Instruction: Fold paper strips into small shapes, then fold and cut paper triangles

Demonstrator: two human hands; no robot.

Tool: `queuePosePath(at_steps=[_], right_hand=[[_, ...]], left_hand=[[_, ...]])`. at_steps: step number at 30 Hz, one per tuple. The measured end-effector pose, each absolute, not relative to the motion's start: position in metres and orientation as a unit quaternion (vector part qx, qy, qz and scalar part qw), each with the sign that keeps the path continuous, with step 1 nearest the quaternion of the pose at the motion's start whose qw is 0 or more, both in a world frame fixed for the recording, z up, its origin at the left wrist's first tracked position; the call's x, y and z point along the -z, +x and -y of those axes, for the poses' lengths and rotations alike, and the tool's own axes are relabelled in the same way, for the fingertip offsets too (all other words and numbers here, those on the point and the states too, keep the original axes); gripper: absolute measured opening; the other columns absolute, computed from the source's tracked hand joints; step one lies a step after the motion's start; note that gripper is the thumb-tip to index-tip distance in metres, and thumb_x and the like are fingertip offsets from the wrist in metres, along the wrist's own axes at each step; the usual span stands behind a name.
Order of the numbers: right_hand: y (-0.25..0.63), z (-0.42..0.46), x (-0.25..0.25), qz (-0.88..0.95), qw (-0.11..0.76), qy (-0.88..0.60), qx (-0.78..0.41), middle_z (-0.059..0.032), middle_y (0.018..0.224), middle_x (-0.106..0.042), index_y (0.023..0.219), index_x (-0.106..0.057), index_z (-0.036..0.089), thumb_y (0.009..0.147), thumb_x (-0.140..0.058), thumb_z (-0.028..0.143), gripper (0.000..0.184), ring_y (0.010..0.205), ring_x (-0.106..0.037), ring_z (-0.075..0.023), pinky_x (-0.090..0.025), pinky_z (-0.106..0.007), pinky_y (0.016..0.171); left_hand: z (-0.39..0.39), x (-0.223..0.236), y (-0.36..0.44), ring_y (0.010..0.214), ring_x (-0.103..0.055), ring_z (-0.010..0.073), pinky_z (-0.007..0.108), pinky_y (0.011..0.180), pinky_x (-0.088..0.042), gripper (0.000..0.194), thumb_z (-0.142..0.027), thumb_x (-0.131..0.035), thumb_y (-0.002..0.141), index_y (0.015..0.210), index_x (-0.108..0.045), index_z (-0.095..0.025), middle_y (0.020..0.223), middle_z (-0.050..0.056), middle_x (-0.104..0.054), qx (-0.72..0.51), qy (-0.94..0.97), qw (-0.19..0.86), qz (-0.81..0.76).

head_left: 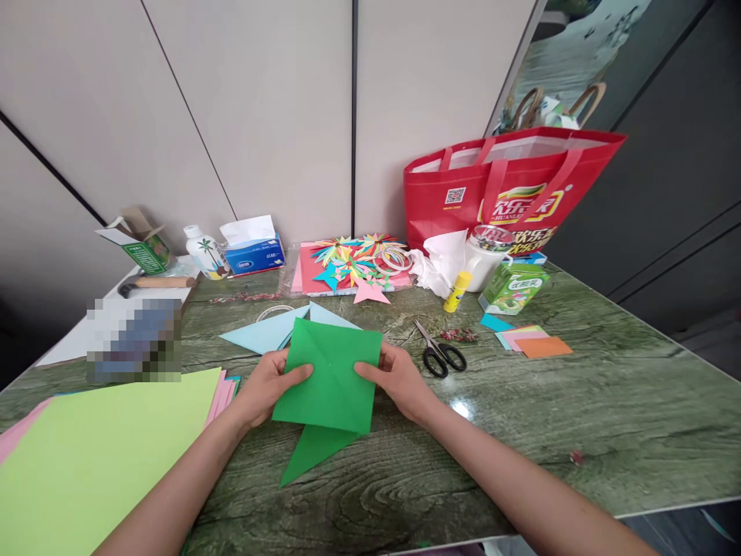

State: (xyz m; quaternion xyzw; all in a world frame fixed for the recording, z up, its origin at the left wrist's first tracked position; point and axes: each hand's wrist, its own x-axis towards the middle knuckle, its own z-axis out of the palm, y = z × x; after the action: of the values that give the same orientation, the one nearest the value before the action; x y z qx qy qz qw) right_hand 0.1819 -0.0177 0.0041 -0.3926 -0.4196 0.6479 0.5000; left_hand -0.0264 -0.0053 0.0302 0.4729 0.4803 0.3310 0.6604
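Note:
A green paper square (pixel 329 386) with diagonal creases is held up above the table in both hands. At its left edge, my left hand (pixel 269 386) pinches it, thumb on the front and fingers behind. My right hand (pixel 399 374) grips the opposite edge the same way. Under the square a green paper triangle (pixel 316 452) sticks out toward me; whether the two are joined is hidden. Behind the square lie folded light blue paper pieces (pixel 263 330), partly covered by it. Black-handled scissors (pixel 440 351) rest open to the right of my right hand.
Large coloured sheets (pixel 116 455) lie at left, below a hammer (pixel 156 284). Along the back stand a bottle (pixel 207 253), tissue box (pixel 255 255), paper stars (pixel 353 262), glue stick (pixel 457 292), white mug (pixel 483 262), drink carton (pixel 515 288) and red bag (pixel 451 185). Small paper pieces (pixel 547 347) lie right.

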Motion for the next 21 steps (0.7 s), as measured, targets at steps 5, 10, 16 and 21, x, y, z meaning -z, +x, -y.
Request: queuePosePath(at_steps=[5, 10, 16, 21], right_hand=[[0.188, 0.015, -0.007, 0.423, 0.479, -0.401, -0.656, -0.0004, 0.076, -0.068, 0.102, -0.063, 0.020, 0.055, -0.076, 0.029, 0.050, 0.064, -0.060, -0.0138, -0.047, -0.025, 0.058], [0.187, 0.013, 0.000, 0.435, 0.433, -0.388, -0.688, -0.0007, 0.072, -0.068, 0.073, -0.068, 0.016, 0.051, -0.077, 0.024, 0.025, 0.061, -0.058, -0.0132, -0.045, -0.026, 0.059], [0.185, 0.012, 0.003, 0.402, 0.539, -0.427, -0.604, 0.0002, 0.070, -0.066, 0.073, -0.066, 0.016, 0.058, -0.073, 0.027, 0.021, 0.061, -0.055, -0.0131, -0.043, -0.025, 0.058], [0.182, 0.015, 0.002, 0.452, 0.528, -0.439, -0.570, 0.0008, 0.068, -0.063, 0.071, -0.062, 0.016, 0.063, -0.069, 0.028, 0.015, 0.061, -0.055, -0.0140, -0.042, -0.024, 0.057]], left_hand=[[0.004, -0.039, -0.034, 0.062, -0.065, 0.0209, 0.031, 0.056, -0.052, 0.025, -0.037, -0.071, 0.065, 0.074, -0.067, -0.015, 0.075, 0.006, -0.072, -0.221, 0.530, 0.654, -0.492], [0.002, -0.042, -0.035, 0.075, -0.065, 0.0227, 0.031, 0.064, -0.052, 0.040, -0.035, -0.070, 0.067, 0.103, -0.065, -0.018, 0.089, 0.007, -0.071, -0.278, 0.541, 0.646, -0.462], [-0.003, -0.034, -0.036, 0.080, -0.063, 0.0204, 0.027, 0.065, -0.050, 0.047, -0.037, -0.066, 0.072, 0.114, -0.059, -0.017, 0.100, 0.009, -0.068, -0.414, 0.528, 0.601, -0.435], [0.004, -0.028, -0.027, 0.091, -0.062, 0.0228, 0.032, 0.077, -0.050, 0.041, -0.031, -0.069, 0.070, 0.108, -0.061, -0.018, 0.100, 0.007, -0.069, -0.359, 0.586, 0.581, -0.437]])
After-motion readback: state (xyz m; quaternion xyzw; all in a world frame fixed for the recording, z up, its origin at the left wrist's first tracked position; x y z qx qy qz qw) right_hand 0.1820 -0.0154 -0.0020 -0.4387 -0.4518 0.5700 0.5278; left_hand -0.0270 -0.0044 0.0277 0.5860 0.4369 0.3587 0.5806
